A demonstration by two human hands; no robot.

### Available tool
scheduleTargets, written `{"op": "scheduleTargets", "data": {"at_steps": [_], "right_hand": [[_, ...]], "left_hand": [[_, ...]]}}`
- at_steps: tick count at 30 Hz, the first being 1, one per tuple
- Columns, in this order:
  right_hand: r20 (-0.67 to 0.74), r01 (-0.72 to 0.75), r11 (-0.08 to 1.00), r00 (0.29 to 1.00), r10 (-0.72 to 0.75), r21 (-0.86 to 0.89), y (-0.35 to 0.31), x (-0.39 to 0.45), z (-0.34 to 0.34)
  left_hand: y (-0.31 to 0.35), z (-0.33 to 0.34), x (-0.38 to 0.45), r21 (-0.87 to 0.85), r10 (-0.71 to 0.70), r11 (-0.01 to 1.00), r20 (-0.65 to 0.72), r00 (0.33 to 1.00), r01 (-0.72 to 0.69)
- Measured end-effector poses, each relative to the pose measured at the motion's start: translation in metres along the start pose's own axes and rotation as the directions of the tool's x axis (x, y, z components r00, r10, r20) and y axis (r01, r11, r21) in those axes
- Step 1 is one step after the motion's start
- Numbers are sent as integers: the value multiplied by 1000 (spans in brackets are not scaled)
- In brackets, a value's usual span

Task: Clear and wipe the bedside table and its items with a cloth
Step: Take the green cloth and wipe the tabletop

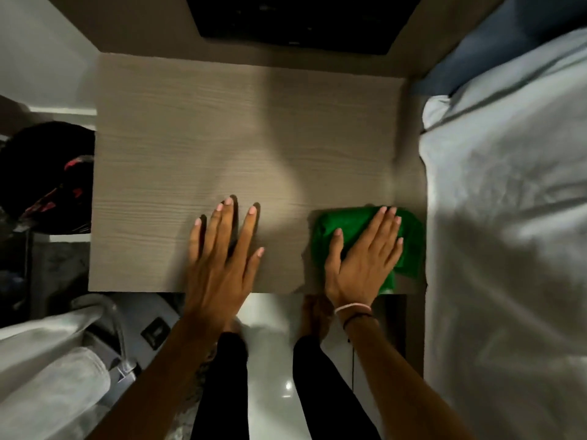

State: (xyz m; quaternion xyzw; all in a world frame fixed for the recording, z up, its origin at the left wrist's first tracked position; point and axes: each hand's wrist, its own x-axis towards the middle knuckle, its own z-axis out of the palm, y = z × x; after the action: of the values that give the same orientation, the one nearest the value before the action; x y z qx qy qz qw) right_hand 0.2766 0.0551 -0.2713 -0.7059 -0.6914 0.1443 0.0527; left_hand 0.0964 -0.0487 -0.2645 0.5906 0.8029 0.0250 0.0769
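The bedside table [197, 131] is a pale wood-grain top seen from straight above, with nothing standing on it. A folded green cloth [409, 236] lies at its front right corner, beside the bed. My right hand [365, 258] lies flat on the cloth, fingers together and stretched out, pressing it onto the table. My left hand [222, 252] rests flat on the bare wood near the front edge, fingers spread, holding nothing.
A bed with pale sheets [508, 233] runs along the right side, a blue pillow [495, 46] at its head. A black panel [301, 20] is on the wall behind the table. Dark bags [44, 179] and grey fabric [47, 376] crowd the left. My legs and feet stand on glossy floor below.
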Motion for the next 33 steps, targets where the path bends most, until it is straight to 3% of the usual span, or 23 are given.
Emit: {"op": "scheduleTargets", "data": {"at_steps": [5,9,16,18,22,28,30,33], "right_hand": [[-110,80,991,990,-92,-106,-32,90,10],[-184,39,994,981,-57,-101,-87,151,23],[-124,131,991,984,-125,40,-215,140,61],[-68,238,969,970,-233,65,-257,109,76],[22,580,815,815,-580,9,-307,38,96],[193,780,625,609,-769,30,-271,-52,89],[216,791,609,585,-782,65,-250,-78,83],[218,774,631,607,-764,55,-207,-93,70]], "left_hand": [[-49,-7,36,44,-2,999,-47,999,4],[-93,-19,59,25,-28,999,-69,997,29],[-175,-49,62,33,-91,995,-158,983,97],[-193,-56,52,27,-111,993,-162,981,117],[-220,-71,32,50,-123,990,-160,979,133],[-229,-83,5,47,-125,990,-166,978,134],[-222,-81,0,68,-93,992,-163,982,105],[-201,-76,-3,60,-26,998,-139,990,35]]}}
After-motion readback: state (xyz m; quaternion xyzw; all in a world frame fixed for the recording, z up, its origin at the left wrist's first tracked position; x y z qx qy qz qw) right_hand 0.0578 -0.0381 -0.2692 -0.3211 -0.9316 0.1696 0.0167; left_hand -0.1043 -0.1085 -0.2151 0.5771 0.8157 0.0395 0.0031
